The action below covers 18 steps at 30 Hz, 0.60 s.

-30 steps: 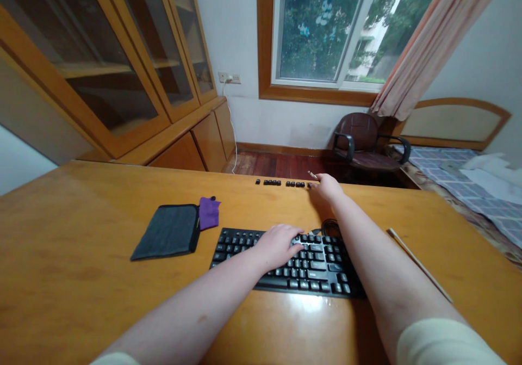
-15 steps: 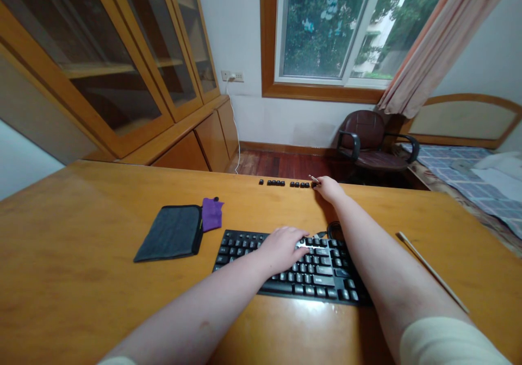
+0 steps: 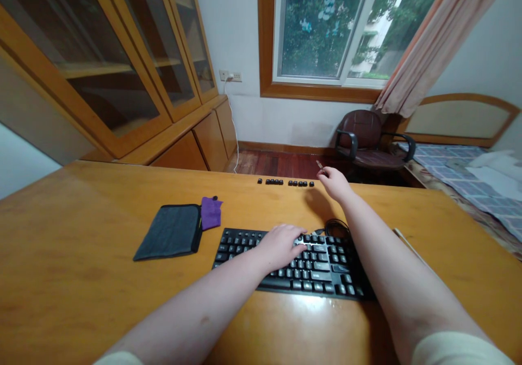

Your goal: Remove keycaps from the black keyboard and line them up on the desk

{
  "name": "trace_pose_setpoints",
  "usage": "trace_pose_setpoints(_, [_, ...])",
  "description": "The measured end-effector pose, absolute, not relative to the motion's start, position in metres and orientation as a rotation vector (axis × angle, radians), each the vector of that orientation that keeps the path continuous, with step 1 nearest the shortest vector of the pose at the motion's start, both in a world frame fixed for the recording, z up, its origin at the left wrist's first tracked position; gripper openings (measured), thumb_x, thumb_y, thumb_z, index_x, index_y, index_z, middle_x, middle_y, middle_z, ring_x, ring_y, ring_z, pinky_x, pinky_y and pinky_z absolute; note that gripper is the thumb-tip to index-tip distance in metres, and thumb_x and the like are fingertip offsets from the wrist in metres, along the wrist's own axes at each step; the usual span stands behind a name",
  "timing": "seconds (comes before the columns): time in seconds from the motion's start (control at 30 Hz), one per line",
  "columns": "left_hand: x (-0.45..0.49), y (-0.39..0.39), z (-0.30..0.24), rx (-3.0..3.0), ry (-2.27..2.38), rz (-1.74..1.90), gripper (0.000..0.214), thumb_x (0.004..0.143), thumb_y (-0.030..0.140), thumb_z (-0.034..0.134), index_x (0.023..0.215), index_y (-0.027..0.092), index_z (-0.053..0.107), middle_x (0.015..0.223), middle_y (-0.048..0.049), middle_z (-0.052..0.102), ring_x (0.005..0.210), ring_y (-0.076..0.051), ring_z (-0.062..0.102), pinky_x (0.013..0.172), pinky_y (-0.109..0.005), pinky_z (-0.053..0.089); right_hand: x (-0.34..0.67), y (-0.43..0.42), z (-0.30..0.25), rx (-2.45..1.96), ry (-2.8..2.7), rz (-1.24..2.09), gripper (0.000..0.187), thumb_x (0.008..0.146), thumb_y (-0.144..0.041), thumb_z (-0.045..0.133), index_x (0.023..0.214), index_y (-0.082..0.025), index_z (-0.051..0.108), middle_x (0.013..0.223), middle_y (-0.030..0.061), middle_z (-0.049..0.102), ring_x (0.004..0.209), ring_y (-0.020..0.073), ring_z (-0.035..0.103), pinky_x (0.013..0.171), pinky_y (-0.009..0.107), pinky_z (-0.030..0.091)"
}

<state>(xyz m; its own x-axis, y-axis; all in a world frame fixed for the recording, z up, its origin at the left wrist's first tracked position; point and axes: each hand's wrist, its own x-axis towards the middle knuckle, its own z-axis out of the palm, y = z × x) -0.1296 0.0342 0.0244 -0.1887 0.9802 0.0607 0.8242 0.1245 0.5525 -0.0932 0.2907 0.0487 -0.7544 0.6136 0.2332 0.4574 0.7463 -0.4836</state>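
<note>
— Keyboard (image 3: 293, 261) first: where does it lie?
— It is black and sits on the wooden desk (image 3: 81, 267), in the near middle, with its long side running left to right. The left hand (image 3: 281, 245) lies palm down on the keys around the middle. Its fingers are loosely spread and flat, gripping nothing.
— And the right hand (image 3: 336, 183)?
— It is stretched out to the far edge of the desk and lifted off the wood, with its shadow beneath it. Its fingers are pinched narrow on a small thin object (image 3: 319, 165) that sticks up and to the left. The object is too small to tell what it is.
— What is nearest to that hand?
— A row of loose keycaps (image 3: 285, 182), black, runs along the far edge in small groups with gaps between. The hand is just right of the row's right end and does not touch it.
— Anything else on the desk?
— A coiled black cable (image 3: 336, 227) lies just beyond the keyboard's far right corner, beside the right forearm. Left of the keyboard a dark grey pouch (image 3: 169, 232) lies flat, and a purple cloth (image 3: 211, 212) touches its far right corner. To the right lies a thin wooden stick (image 3: 408, 244), partly hidden by the right arm.
— And beyond the desk?
— A brown armchair (image 3: 367, 136) stands below the window (image 3: 326, 28). A glass-fronted cabinet (image 3: 122, 82) is on the left and a bed (image 3: 468, 174) at the far right.
</note>
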Motion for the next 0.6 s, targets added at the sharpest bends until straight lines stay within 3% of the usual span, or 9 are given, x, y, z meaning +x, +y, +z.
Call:
trace_pose_setpoints(0.17, [-0.129,0.033,0.024,1.790,2.125,0.700,0.037,0.083,0.035,0.051,0.117,0.020,0.053,0.114,-0.0069,0.061,0.105,-0.022,0.054,0.093,-0.037,0.040,-0.049,0.239,0.072,-0.507,-2.462,0.675,0.035,0.088,-0.032,0.034,0.088,-0.019,0.066,0.086,0.0062,0.060,0.089,0.0188,0.055,0.083,0.028,0.040])
trace_pose_setpoints(0.3, [-0.123,0.032,0.026,1.768,2.239,0.648,0.036,0.081,0.037,0.054,0.113,0.019,0.055,0.111,-0.0089,0.061,0.104,-0.025,0.054,0.092,-0.038,0.041,-0.019,0.201,0.062,-0.483,-2.495,0.875,0.028,0.086,-0.035,0.042,0.099,-0.020,0.063,0.078,0.0044,0.061,0.078,0.0179,0.058,0.075,0.029,0.044])
trace_pose_setpoints(0.4, [-0.117,0.035,0.032,1.696,2.314,0.535,0.033,0.079,0.040,0.056,0.104,0.019,0.058,0.103,-0.0101,0.063,0.098,-0.027,0.057,0.086,-0.040,0.044,-0.013,0.189,0.048,-0.480,-2.489,1.032,0.022,0.083,-0.035,0.048,0.091,-0.020,0.062,0.068,0.0014,0.060,0.065,0.0161,0.059,0.067,0.028,0.045])
trace_pose_setpoints(0.6, [-0.109,0.049,0.033,1.654,2.345,0.495,0.029,0.079,0.038,0.055,0.099,0.017,0.060,0.098,-0.0105,0.064,0.094,-0.027,0.058,0.083,-0.039,0.045,-0.019,0.186,0.033,-0.456,-2.494,1.074,0.014,0.081,-0.030,0.051,0.078,-0.021,0.061,0.069,0.0013,0.062,0.067,0.0161,0.060,0.066,0.028,0.046])
